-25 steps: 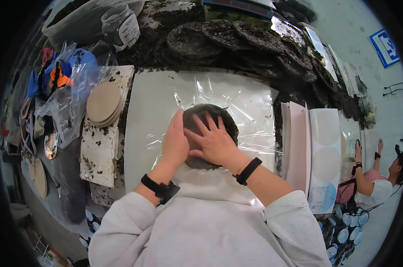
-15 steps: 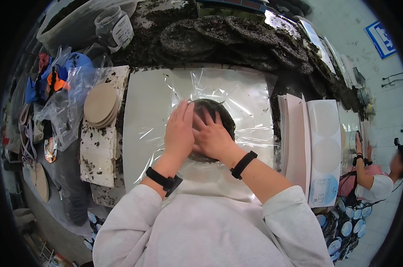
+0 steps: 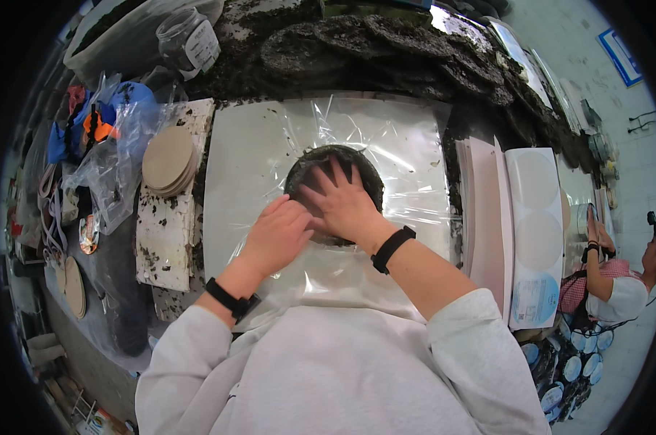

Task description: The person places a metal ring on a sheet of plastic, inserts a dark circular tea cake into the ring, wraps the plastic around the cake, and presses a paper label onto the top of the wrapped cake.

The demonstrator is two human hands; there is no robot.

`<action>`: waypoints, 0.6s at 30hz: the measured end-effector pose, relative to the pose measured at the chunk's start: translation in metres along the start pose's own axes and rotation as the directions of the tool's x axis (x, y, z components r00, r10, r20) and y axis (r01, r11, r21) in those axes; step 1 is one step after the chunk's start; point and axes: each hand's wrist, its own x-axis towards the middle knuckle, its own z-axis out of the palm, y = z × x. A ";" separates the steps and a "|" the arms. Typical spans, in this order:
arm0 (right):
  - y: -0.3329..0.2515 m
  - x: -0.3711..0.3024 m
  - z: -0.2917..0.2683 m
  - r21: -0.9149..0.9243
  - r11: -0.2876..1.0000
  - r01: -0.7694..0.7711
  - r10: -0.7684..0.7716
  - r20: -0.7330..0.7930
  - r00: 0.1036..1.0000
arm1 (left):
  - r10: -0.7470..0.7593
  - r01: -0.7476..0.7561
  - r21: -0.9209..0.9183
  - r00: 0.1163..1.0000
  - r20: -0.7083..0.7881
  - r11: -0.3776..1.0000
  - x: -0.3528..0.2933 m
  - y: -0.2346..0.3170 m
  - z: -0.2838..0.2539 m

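Note:
A round, flat cake of dark, flaky leaf-like material [image 3: 372, 178] lies in the middle of a pale board [image 3: 245, 145], with clear plastic film [image 3: 408, 217] creased around it. Spread-fingered and flat, my right hand [image 3: 346, 206] presses on the cake. My left hand [image 3: 279, 233] rests at the cake's near left edge, its fingers stretched out close together and its fingertips near my right hand. Neither hand grips anything. Much of the cake's near part is hidden under my hands.
Similar dark cakes [image 3: 306, 54] are piled along the back. Left stand round tan discs [image 3: 167, 159], a clear jar [image 3: 188, 43] and crumpled plastic bags [image 3: 114, 196]. Right are pale sheets [image 3: 480, 232] and a strip of round labels [image 3: 537, 232]; beyond them another person [image 3: 611, 283] works.
My left hand has slid down and left off the cake's top to its near left edge. My right hand stays spread on the cake. The view has shifted slightly.

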 end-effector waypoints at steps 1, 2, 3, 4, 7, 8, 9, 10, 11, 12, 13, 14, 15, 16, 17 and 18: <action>-0.003 0.003 -0.002 0.000 1.000 0.012 -0.012 -0.014 1.000 | -0.043 0.039 0.039 0.993 0.112 0.998 -0.006 -0.004 0.002; -0.002 0.002 0.000 -0.052 0.998 0.023 -0.023 -0.006 1.000 | -0.040 0.036 0.043 0.993 0.110 0.998 -0.004 -0.002 -0.001; -0.003 0.002 0.001 -0.102 0.994 0.035 -0.035 0.002 0.999 | -0.023 0.021 0.013 0.995 0.099 1.000 0.000 0.002 -0.003; -0.004 0.000 0.002 -0.102 0.994 0.039 -0.039 -0.004 0.999 | -0.008 0.009 -0.015 0.996 0.088 1.000 0.001 0.006 -0.010; 0.004 -0.008 0.001 -0.042 0.999 -0.021 0.023 0.060 0.998 | -0.047 0.132 0.187 0.914 -0.402 0.973 -0.026 0.012 -0.051; 0.004 -0.007 -0.001 -0.031 0.999 -0.029 0.030 0.063 0.998 | -0.045 0.132 0.193 0.916 -0.399 0.972 -0.049 -0.007 -0.045; -0.001 -0.005 -0.006 -0.017 1.000 -0.019 0.020 0.061 0.998 | -0.454 0.475 -0.026 0.823 -0.342 0.879 -0.082 -0.033 -0.032; -0.004 -0.005 -0.005 -0.031 0.999 -0.008 0.009 0.030 0.999 | -0.782 0.752 -0.216 0.591 -0.197 0.622 -0.102 -0.043 -0.023; -0.002 -0.006 -0.001 -0.007 1.000 0.026 -0.026 -0.059 0.998 | -0.787 0.759 -0.213 0.581 -0.205 0.616 -0.105 -0.035 -0.035; -0.002 -0.006 -0.002 -0.010 1.000 0.021 -0.021 -0.036 0.999 | -0.798 0.661 -0.479 0.581 -0.162 0.578 -0.100 -0.025 -0.059; 0.000 -0.008 -0.001 -0.021 1.000 0.003 -0.003 -0.006 1.000 | -0.791 0.506 -0.713 0.602 -0.112 0.485 -0.089 -0.016 -0.082; -0.003 -0.011 0.000 -0.022 1.000 0.006 -0.006 -0.004 1.000 | -0.778 0.326 -0.884 0.625 -0.064 0.334 -0.086 -0.007 -0.102; -0.008 -0.019 -0.003 -0.028 1.000 0.004 -0.003 0.047 0.999 | -0.772 0.223 -0.944 0.633 -0.049 0.243 -0.094 -0.003 -0.108; -0.012 -0.027 -0.004 -0.034 0.999 0.002 0.002 0.098 0.995 | -0.764 0.130 -0.982 0.645 -0.019 0.135 -0.103 0.002 -0.114; -0.011 -0.033 -0.005 -0.042 0.999 -0.002 0.006 0.092 0.996 | -0.771 0.114 -0.985 0.636 -0.030 0.132 -0.123 -0.012 -0.121; -0.011 -0.039 -0.003 -0.035 0.999 -0.016 0.019 0.092 0.996 | -0.775 0.104 -0.987 0.631 -0.032 0.125 -0.144 -0.029 -0.126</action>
